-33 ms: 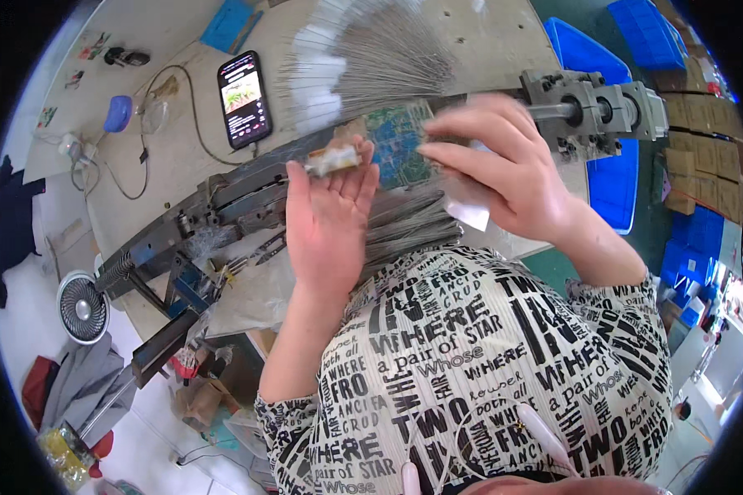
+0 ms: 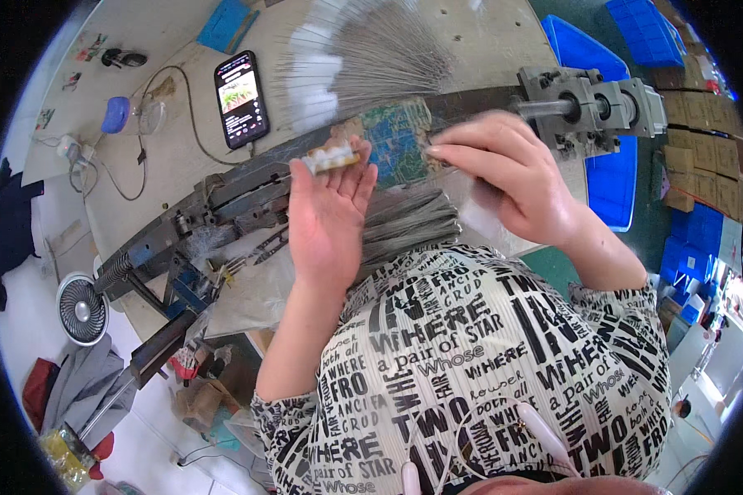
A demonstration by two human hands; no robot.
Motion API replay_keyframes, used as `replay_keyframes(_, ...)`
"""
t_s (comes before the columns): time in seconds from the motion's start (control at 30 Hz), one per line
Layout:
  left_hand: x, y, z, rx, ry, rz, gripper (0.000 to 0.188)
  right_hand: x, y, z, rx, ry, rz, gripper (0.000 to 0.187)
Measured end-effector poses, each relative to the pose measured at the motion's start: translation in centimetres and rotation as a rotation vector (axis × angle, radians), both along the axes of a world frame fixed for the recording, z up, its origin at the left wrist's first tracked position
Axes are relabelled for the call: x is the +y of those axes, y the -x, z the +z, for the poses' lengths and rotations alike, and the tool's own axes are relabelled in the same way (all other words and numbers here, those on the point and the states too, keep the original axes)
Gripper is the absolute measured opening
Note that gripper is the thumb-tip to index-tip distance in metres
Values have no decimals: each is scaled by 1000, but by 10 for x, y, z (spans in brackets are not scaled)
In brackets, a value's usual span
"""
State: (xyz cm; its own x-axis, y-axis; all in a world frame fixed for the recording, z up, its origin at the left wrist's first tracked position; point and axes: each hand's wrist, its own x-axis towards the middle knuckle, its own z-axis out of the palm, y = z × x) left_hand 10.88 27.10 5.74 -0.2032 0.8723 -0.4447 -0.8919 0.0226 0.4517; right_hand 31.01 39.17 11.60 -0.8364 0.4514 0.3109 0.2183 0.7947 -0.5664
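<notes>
My left hand [image 2: 330, 210] is palm up, its fingers stretched out. A small white piece with a yellowish-brown edge [image 2: 333, 159] lies across those fingers, with the thumb at its end. To the right, my right hand [image 2: 508, 169] has thumb and forefinger pinched together beside a worn blue-green board [image 2: 396, 147]; whatever is between the fingertips is too small to make out. Under that palm shows a blurred white scrap [image 2: 483, 219], and I cannot tell whether the hand holds it. A bundle of thin grey wires [image 2: 409, 223] lies between my hands, close to my body.
Thin metal wires [image 2: 388, 58] fan out at the back. A lit phone [image 2: 242, 99] with a cable lies at left. A long metal rail [image 2: 215, 202] crosses the bench to a clamp-like mechanism [image 2: 590, 111]. Blue bins [image 2: 611, 181] stand at right, a small fan [image 2: 82, 307] at lower left.
My right hand has shifted slightly right and down, and the white scrap beneath it has moved along. The small piece in my left hand has tilted a little.
</notes>
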Motion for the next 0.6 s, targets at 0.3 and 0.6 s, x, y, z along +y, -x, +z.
replay_keyframes(0.3, -65, 10, -6, 422, 194, -249, 51, -19, -62, -77, -336, 395, -208, 30)
replay_keyframes(0.6, -261, 109, -39, 523, 697, 798, 34, -19, -62, -95, -643, -191, -118, 23)
